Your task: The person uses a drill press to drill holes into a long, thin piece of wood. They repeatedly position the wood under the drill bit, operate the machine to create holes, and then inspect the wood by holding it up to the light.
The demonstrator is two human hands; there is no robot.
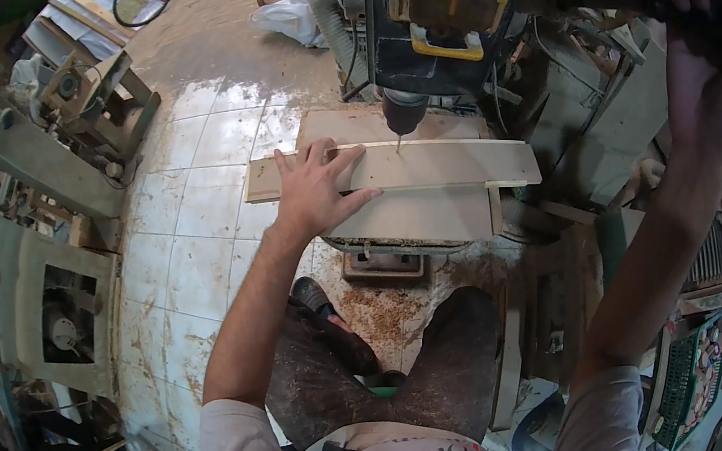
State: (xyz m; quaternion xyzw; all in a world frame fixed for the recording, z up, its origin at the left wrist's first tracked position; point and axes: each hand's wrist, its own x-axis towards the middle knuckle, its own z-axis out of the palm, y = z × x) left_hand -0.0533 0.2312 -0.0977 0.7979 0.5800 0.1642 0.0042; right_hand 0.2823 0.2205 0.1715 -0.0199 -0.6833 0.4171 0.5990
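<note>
A long flat wooden board (453, 159) lies across the table of a drill press (433, 43). My left hand (319, 185) rests on the board's left half, its fingers spread and pressing down. The drill bit (398, 142) points down at the board's middle, right of my fingers; whether its tip touches the wood I cannot tell. Under the board sits a wider wooden panel (432, 211), with a small wooden strip (495, 208) at its right end. My right hand (711, 79) is raised at the far right, closed around the dark feed lever (614, 2) of the drill press.
Sawdust (382, 314) covers the tiled floor below the press. Dusty machines (70, 300) stand along the left side. Wood pieces and panels (613, 128) crowd the right, near a green crate (692, 383). A white bag (289, 23) lies behind the press.
</note>
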